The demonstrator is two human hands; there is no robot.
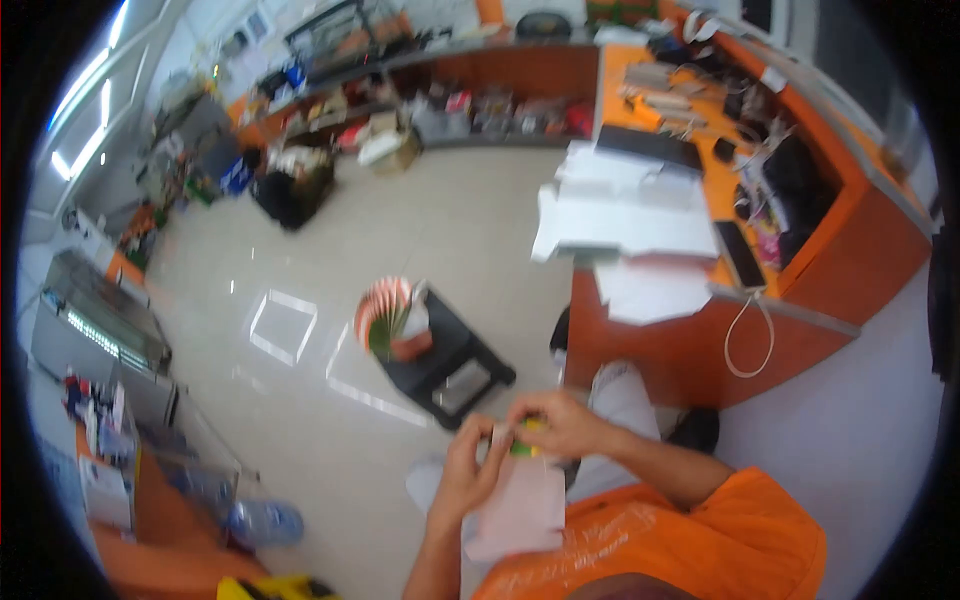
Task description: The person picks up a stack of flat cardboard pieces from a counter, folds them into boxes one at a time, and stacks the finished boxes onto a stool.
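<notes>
My left hand [470, 468] is closed at the upper edge of a pale pinkish cut card sheet [520, 510] with notched edges, which lies against my orange shirt and lap. A small whitish end shows between its thumb and fingers. My right hand [560, 425] is closed just beside it, fingers bent over a small green and yellow piece [525, 440] that is too blurred to name. The two hands nearly touch. In front of them, a black low stool [450, 365] carries a fanned stack of orange-and-white striped, green-edged folded cards [387, 310].
To the right, an orange desk [720, 200] holds white cut card sheets [630, 215], a phone [740, 255] with a white cable, and a dark laptop-like slab [650, 148]. A clear plastic bottle [265, 523] lies at lower left. Cluttered shelves [500, 112] line the back.
</notes>
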